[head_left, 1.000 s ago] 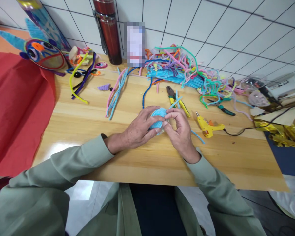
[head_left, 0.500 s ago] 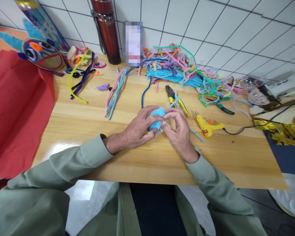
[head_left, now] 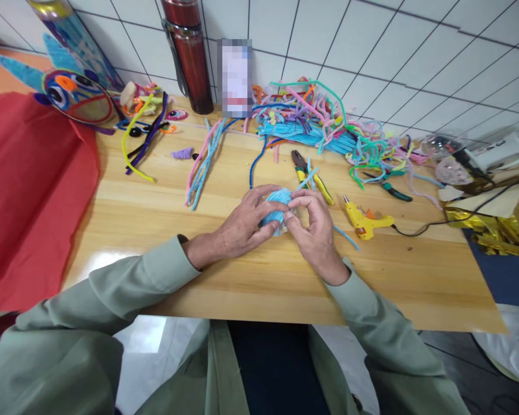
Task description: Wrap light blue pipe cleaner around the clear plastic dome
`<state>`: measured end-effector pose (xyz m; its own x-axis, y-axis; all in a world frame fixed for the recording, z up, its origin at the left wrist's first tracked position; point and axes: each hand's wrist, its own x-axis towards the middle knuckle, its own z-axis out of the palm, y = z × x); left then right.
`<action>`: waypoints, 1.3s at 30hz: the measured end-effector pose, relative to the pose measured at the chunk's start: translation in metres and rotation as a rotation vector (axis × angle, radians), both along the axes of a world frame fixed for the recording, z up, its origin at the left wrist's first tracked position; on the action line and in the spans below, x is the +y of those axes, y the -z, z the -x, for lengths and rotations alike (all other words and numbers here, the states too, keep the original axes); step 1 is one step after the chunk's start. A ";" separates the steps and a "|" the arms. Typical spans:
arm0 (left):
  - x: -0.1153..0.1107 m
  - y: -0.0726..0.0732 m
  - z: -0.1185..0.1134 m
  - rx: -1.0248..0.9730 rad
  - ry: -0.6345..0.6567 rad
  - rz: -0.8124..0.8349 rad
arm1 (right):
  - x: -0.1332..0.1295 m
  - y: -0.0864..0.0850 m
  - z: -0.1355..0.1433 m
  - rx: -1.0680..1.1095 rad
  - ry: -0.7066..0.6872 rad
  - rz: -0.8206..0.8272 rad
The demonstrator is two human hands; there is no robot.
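Note:
Between my two hands is a rounded light-blue piece made of pipe cleaners, partly covered by fingers. My left hand curls round its left side, thumb and fingers closed on it. My right hand pinches its right edge between thumb and fingertips. What exactly lies under those fingertips is hidden. A light-blue pipe cleaner end sticks up beyond my right fingers. Just past the hands lie pliers with yellow-green handles. A loose blue pipe cleaner rests by my right wrist.
A yellow glue gun with a black cord lies to the right. Behind are a heap of coloured pipe cleaners, a phone and a red-brown flask. At left are red cloth and a decorated mask-like piece.
Both hands keep their hold on the light-blue piece with hardly any movement. The view has shifted very slightly.

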<state>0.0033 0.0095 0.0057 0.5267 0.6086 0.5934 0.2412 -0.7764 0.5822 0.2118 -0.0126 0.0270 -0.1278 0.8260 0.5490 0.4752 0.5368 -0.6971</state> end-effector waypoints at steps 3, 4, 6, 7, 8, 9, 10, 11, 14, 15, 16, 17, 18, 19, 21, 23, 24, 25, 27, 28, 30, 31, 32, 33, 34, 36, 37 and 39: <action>0.000 0.001 0.001 0.004 -0.009 -0.019 | -0.002 0.001 0.001 0.015 0.002 -0.006; -0.001 0.001 0.001 0.007 -0.013 -0.022 | -0.003 0.001 0.002 0.018 0.005 -0.011; -0.001 0.002 0.002 0.010 -0.015 -0.013 | -0.004 0.002 0.002 0.015 0.009 -0.023; -0.001 0.002 0.002 0.008 -0.013 -0.004 | -0.005 0.002 0.002 0.010 0.010 -0.029; -0.001 0.002 0.002 0.003 -0.009 0.005 | -0.005 0.001 0.002 0.003 0.009 -0.036; -0.001 0.001 0.002 -0.006 -0.004 0.013 | -0.005 0.001 0.002 -0.004 0.009 -0.044; -0.002 0.000 0.003 -0.015 0.001 0.019 | -0.005 0.001 0.003 -0.009 0.008 -0.051; -0.002 -0.002 0.003 -0.021 0.005 0.028 | -0.006 0.001 0.003 -0.014 0.006 -0.060; -0.005 -0.010 0.004 -0.018 0.000 0.072 | -0.008 0.000 0.005 -0.029 0.007 -0.084; -0.005 -0.012 0.005 -0.015 -0.009 0.088 | -0.009 0.001 0.006 -0.037 0.010 -0.090; -0.006 -0.015 0.005 -0.014 -0.021 0.099 | -0.010 0.001 0.008 -0.047 0.012 -0.096; -0.006 -0.018 0.005 -0.015 -0.033 0.105 | -0.011 0.001 0.009 -0.056 0.013 -0.103; -0.007 -0.021 0.005 -0.016 -0.043 0.107 | -0.012 0.001 0.010 -0.064 0.013 -0.112; -0.007 -0.023 0.005 -0.016 -0.051 0.108 | -0.013 0.001 0.011 -0.071 0.012 -0.121; -0.007 -0.027 0.006 -0.018 -0.064 0.119 | -0.015 0.001 0.013 -0.080 0.009 -0.135; -0.007 -0.029 0.006 -0.022 -0.079 0.151 | -0.016 0.001 0.014 -0.088 0.005 -0.144; -0.007 -0.030 0.006 -0.025 -0.087 0.173 | -0.016 0.001 0.014 -0.091 -0.001 -0.145; -0.007 -0.030 0.007 -0.028 -0.096 0.199 | -0.017 0.001 0.014 -0.093 -0.008 -0.144; -0.007 -0.030 0.008 -0.035 -0.113 0.260 | -0.017 0.001 0.014 -0.085 -0.024 -0.141; -0.007 -0.030 0.008 -0.037 -0.118 0.292 | -0.018 0.001 0.014 -0.079 -0.032 -0.138; -0.007 -0.031 0.008 -0.034 -0.120 0.351 | -0.018 0.001 0.014 -0.071 -0.042 -0.132; -0.007 -0.031 0.008 -0.030 -0.118 0.368 | -0.018 0.001 0.014 -0.070 -0.047 -0.129; -0.007 -0.030 0.008 -0.026 -0.116 0.373 | -0.018 0.001 0.013 -0.070 -0.051 -0.123; -0.007 -0.030 0.007 -0.022 -0.117 0.369 | -0.018 0.001 0.013 -0.071 -0.055 -0.118; -0.007 -0.030 0.007 -0.020 -0.121 0.359 | -0.018 0.002 0.012 -0.069 -0.061 -0.115; -0.007 -0.027 0.005 -0.028 -0.137 0.342 | -0.018 0.001 0.011 -0.060 -0.077 -0.115; -0.007 -0.025 0.005 -0.041 -0.148 0.341 | -0.017 0.001 0.010 -0.055 -0.083 -0.112; -0.007 -0.021 0.003 -0.086 -0.168 0.354 | -0.016 0.001 0.009 -0.045 -0.078 -0.104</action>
<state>0.0001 0.0025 0.0268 0.3599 0.8568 0.3693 0.2865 -0.4782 0.8302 0.2028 -0.0287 0.0257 -0.2159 0.7512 0.6238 0.4584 0.6420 -0.6146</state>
